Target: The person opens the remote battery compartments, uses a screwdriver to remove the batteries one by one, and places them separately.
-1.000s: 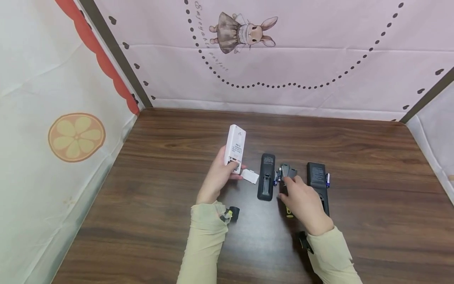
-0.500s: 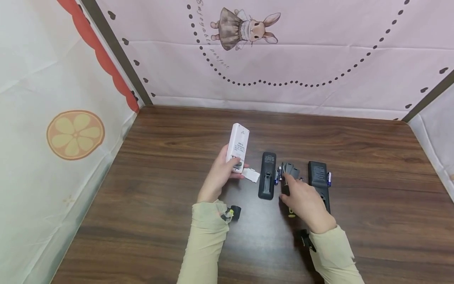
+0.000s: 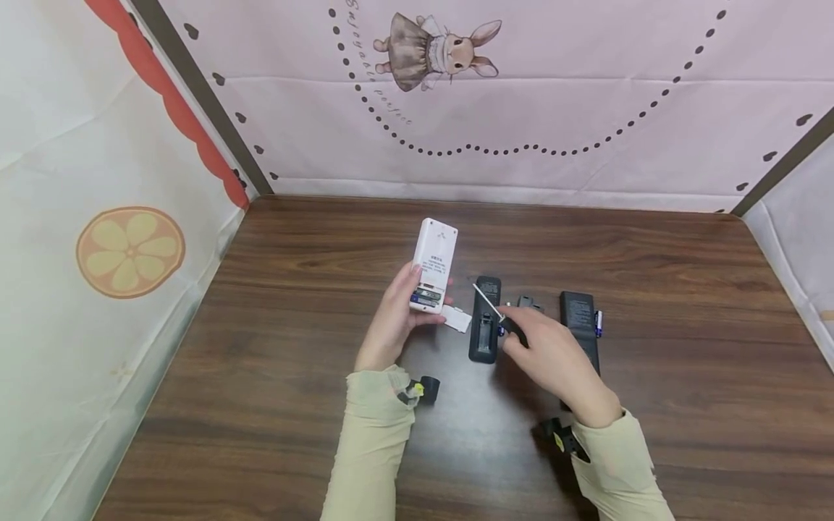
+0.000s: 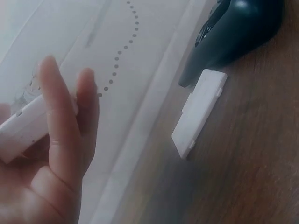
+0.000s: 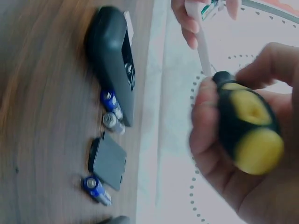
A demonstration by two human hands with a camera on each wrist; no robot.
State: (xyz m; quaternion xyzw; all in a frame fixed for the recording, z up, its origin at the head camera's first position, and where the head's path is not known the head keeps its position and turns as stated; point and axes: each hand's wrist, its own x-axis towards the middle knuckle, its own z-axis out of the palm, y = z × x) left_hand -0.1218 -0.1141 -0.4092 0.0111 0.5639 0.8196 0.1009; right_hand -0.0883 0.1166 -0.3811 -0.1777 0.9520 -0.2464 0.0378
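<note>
My left hand grips a white remote control, its back facing up. In the remote's uncovered compartment sit batteries. My right hand holds a screwdriver with a black and yellow handle. The screwdriver's shaft points up and left, overlapping a black remote control in the head view. That black remote lies back up with its battery compartment uncovered. Just beside the white remote lies its white battery cover on the table.
A second black remote control lies at the right, partly behind my right hand, with a blue battery beside it. In the right wrist view, two batteries lie by the first black remote, near a dark grey cover. The table is wooden.
My right hand has lifted the screwdriver off the table and swung its shaft leftward over the black remote. My left thumb has moved off the battery compartment to the white remote's side.
</note>
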